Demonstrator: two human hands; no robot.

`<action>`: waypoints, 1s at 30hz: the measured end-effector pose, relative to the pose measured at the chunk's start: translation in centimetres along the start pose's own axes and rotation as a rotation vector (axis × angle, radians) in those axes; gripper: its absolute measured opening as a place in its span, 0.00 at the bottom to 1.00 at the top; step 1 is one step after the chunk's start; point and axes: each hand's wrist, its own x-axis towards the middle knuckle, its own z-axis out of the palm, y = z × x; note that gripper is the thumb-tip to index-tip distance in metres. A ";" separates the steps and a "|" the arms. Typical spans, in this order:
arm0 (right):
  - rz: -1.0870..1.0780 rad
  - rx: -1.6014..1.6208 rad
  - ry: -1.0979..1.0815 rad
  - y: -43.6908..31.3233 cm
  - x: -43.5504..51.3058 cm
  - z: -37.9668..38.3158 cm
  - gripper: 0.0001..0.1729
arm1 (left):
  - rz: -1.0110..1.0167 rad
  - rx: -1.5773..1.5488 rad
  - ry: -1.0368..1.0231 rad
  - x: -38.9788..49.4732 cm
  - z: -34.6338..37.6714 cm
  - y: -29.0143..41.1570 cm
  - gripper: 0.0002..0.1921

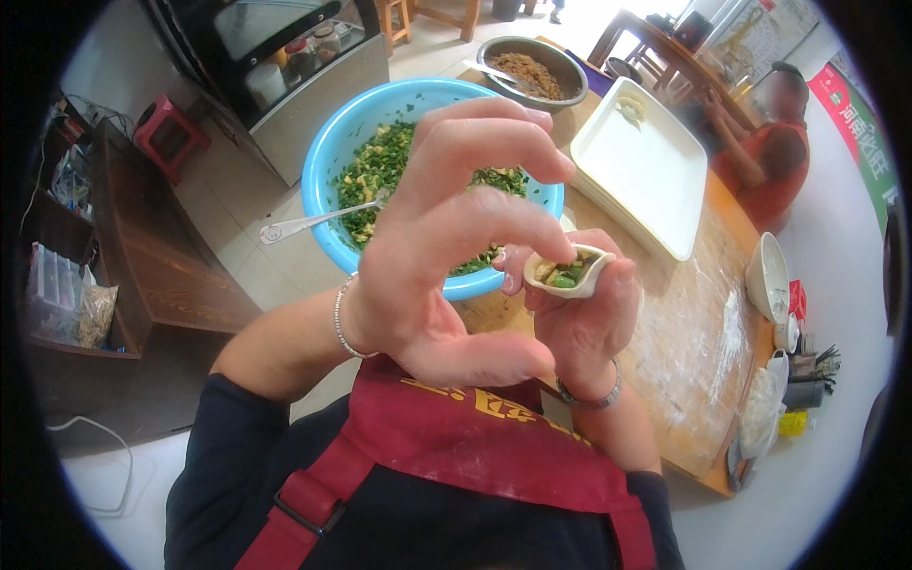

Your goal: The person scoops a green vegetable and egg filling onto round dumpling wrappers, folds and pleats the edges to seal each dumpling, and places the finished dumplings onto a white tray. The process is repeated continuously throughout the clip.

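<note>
A partly folded dumpling (568, 276), its dough wrapper open at the top over green and yellow filling, rests in my right hand (588, 320), held by the thumb and fingers. My left hand (456, 235) is raised beside it, fingers curved and spread from the thumb. One left fingertip overlaps the wrapper's rim; I cannot tell whether it touches. Behind my left hand stands a light-blue basin (324, 167) of chopped greens with yellow bits (367, 160), partly hidden. A metal spoon (306, 224) leans over the basin's rim.
A metal bowl of brown filling (531, 75) stands at the back. Stacked white trays (645, 171) hold one dumpling (630, 110) on top. The wooden table (684, 356) is floured. A white bowl (768, 278) sits at its right edge. Another person (762, 157) sits beyond.
</note>
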 end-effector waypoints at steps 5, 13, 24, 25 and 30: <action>-0.009 -0.004 -0.020 0.1 0.2 -0.1 0.40 | -0.129 -0.148 -0.121 0.4 0.2 -1.0 0.49; 0.054 -0.245 0.025 -1.4 -0.6 1.1 0.35 | -0.108 -0.322 -0.334 1.4 2.3 -2.0 0.39; 0.139 -0.150 -0.090 -1.7 0.7 1.3 0.50 | -0.549 -0.618 -0.194 -0.6 2.9 -0.1 0.39; 0.179 -0.087 -0.100 -1.8 0.7 1.3 0.49 | -0.636 -0.643 -0.171 -0.8 2.9 0.4 0.40; 0.179 0.066 -0.185 -2.4 0.7 1.4 0.48 | -0.711 -0.648 -0.088 -1.2 3.5 1.8 0.45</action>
